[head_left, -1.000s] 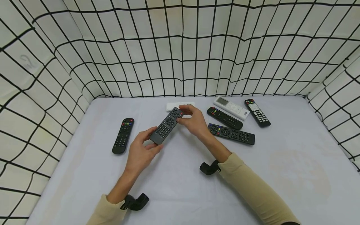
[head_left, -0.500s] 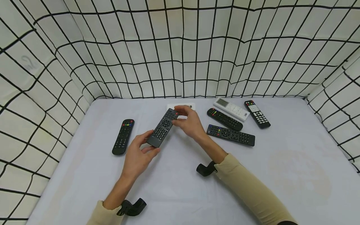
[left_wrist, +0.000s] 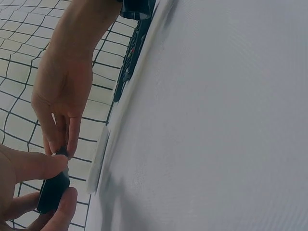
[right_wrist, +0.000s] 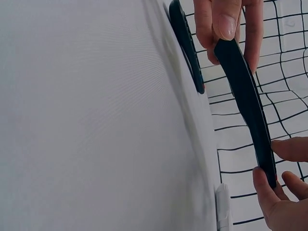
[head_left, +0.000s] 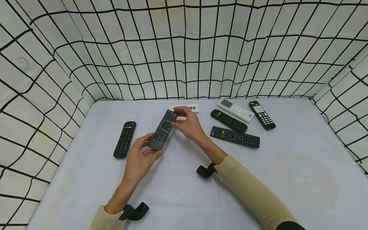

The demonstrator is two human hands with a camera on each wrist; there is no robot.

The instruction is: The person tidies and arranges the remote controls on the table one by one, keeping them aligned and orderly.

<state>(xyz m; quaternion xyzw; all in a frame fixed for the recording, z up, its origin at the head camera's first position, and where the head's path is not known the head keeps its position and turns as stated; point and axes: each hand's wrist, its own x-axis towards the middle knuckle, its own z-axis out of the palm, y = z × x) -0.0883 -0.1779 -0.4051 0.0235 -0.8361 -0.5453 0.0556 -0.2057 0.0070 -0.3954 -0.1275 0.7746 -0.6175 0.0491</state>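
Between my two hands a dark grey remote control (head_left: pixel 163 130) is held up over the table, its buttons facing up and its far end tipped to the right. My left hand (head_left: pixel 141 159) grips its near end, thumb on one side and fingers on the other. At the far end, by the red button, my right hand (head_left: pixel 188 124) pinches the edge between thumb and fingers. The right wrist view shows the remote's dark underside (right_wrist: pixel 250 113) well off the white cloth. Behind my right hand lies a small white remote (head_left: pixel 193 108), partly covered by the fingers.
On the left lies a black remote (head_left: pixel 125 139). To the right are two more black remotes (head_left: pixel 229 120) (head_left: pixel 235 136), a white remote with a screen (head_left: pixel 235 110) and a black remote with white buttons (head_left: pixel 262 115). Black netting (head_left: pixel 185 62) stands around the white table.
Both hands have shifted a little to the left with the remote, which has turned slightly more upright in the head view. More of the small white remote shows behind. The other remotes stay put.
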